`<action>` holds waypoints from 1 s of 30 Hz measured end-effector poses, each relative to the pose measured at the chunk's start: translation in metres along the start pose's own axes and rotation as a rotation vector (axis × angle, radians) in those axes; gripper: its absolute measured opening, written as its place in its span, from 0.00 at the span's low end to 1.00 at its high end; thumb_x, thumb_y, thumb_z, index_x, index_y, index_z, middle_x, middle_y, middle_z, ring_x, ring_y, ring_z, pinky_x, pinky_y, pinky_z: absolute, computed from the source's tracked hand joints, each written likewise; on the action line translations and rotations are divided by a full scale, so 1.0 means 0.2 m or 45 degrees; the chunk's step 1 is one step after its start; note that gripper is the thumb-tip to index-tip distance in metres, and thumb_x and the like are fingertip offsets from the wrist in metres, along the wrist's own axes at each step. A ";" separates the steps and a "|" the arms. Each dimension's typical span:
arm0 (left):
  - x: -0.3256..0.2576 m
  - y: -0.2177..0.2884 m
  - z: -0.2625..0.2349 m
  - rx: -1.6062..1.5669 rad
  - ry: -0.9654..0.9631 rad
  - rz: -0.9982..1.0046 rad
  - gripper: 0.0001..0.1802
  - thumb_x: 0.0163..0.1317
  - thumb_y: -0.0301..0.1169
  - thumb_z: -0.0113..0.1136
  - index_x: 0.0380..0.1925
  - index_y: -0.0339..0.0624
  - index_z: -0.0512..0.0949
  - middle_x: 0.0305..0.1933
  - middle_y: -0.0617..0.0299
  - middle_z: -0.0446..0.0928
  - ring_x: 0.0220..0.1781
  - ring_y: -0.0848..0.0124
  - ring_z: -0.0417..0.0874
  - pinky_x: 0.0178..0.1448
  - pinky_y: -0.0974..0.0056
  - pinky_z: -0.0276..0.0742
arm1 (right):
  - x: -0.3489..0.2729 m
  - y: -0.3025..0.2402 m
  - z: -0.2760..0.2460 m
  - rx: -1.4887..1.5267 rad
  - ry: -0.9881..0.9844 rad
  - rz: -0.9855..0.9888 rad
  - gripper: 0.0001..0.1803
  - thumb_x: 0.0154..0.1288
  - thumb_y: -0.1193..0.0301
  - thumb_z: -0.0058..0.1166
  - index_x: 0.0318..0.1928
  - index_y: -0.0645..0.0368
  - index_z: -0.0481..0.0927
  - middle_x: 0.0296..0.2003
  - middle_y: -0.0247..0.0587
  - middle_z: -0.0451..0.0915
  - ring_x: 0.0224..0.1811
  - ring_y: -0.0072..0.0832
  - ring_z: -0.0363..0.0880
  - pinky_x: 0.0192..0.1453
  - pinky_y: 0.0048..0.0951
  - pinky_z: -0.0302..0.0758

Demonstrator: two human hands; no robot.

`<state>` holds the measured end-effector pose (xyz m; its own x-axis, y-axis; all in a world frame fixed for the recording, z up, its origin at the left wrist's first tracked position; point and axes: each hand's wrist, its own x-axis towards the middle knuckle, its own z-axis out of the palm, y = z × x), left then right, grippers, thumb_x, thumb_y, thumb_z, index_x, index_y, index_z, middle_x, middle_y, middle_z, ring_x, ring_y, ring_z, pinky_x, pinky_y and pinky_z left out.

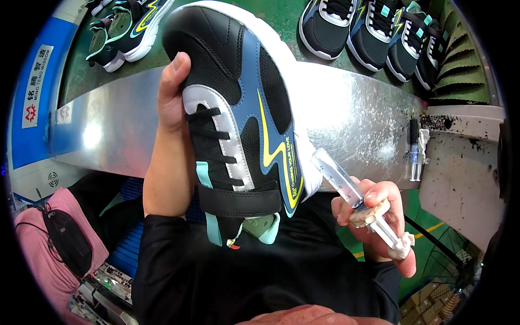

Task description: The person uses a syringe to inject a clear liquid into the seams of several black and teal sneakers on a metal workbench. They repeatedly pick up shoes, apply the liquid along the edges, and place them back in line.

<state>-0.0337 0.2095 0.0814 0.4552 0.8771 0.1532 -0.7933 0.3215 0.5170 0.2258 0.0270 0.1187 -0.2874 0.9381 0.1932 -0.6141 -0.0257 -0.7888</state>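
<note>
A shiny metal tabletop (357, 108) sits in front of a green belt (276, 16) with shoes. The left hand (168, 108) holds a black and blue shoe (238, 108) up, fingers wrapped around it. The right hand (379, 216) grips a clear syringe (352, 192) just beside the shoe's heel. A white sign with a red mark (37, 86) sits on a blue panel at the far left.

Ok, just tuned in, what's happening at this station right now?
A person holds a black, blue and yellow sneaker up in the left hand, sole side turned away. The right hand grips a clear syringe, its tip pointing at the shoe's white sole edge near the heel. Behind, more sneakers sit on a green belt beyond a metal ledge.
</note>
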 end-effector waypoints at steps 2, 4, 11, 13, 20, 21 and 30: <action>0.02 -0.01 -0.02 0.022 0.051 0.017 0.24 0.63 0.40 0.52 0.51 0.30 0.71 0.49 0.49 0.78 0.48 0.61 0.82 0.52 0.59 0.78 | -0.02 0.00 0.01 0.029 0.043 0.049 0.56 0.30 0.36 0.70 0.55 0.59 0.66 0.40 0.48 0.73 0.45 0.37 0.67 0.32 0.29 0.61; 0.02 -0.02 -0.05 0.055 0.137 0.024 0.24 0.63 0.40 0.52 0.52 0.31 0.71 0.49 0.50 0.78 0.48 0.61 0.81 0.53 0.59 0.78 | -0.06 0.02 0.02 0.050 0.104 0.058 0.56 0.30 0.35 0.70 0.54 0.59 0.66 0.40 0.49 0.74 0.44 0.36 0.66 0.32 0.29 0.61; 0.06 0.02 -0.08 0.008 0.105 -0.156 0.22 0.63 0.41 0.52 0.49 0.34 0.74 0.45 0.52 0.80 0.43 0.63 0.84 0.47 0.61 0.82 | -0.18 0.04 0.01 0.001 0.065 0.076 0.53 0.34 0.34 0.67 0.54 0.59 0.66 0.38 0.49 0.74 0.41 0.34 0.66 0.31 0.28 0.62; 0.08 0.03 -0.10 0.034 0.147 -0.138 0.21 0.63 0.41 0.52 0.47 0.35 0.75 0.44 0.52 0.81 0.42 0.63 0.84 0.47 0.61 0.82 | -0.22 0.06 0.00 0.005 0.073 0.062 0.53 0.35 0.34 0.67 0.54 0.59 0.66 0.38 0.49 0.74 0.40 0.33 0.66 0.31 0.27 0.62; 0.10 0.02 -0.12 0.119 0.241 -0.121 0.19 0.63 0.40 0.51 0.44 0.35 0.76 0.41 0.52 0.81 0.40 0.63 0.84 0.44 0.61 0.82 | -0.32 0.13 -0.05 -0.009 0.086 0.013 0.51 0.38 0.34 0.65 0.54 0.58 0.66 0.37 0.47 0.74 0.38 0.31 0.66 0.31 0.26 0.63; 0.10 0.02 -0.12 0.132 0.254 -0.118 0.18 0.63 0.40 0.51 0.43 0.36 0.76 0.41 0.52 0.81 0.39 0.63 0.84 0.44 0.61 0.82 | -0.33 0.13 -0.05 -0.005 0.090 0.003 0.51 0.38 0.34 0.64 0.54 0.59 0.67 0.37 0.46 0.74 0.38 0.31 0.66 0.32 0.26 0.63; 0.09 0.01 -0.15 0.260 0.375 -0.099 0.16 0.64 0.40 0.50 0.38 0.37 0.78 0.37 0.53 0.82 0.35 0.63 0.85 0.41 0.61 0.83 | -0.38 0.18 -0.09 -0.015 0.061 -0.053 0.53 0.37 0.31 0.63 0.54 0.60 0.66 0.38 0.45 0.72 0.35 0.30 0.68 0.35 0.27 0.63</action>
<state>-0.0390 0.2372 0.0606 0.3516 0.9275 -0.1271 -0.6500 0.3396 0.6798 0.2392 -0.0389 0.0654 -0.2263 0.9537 0.1979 -0.6160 0.0173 -0.7876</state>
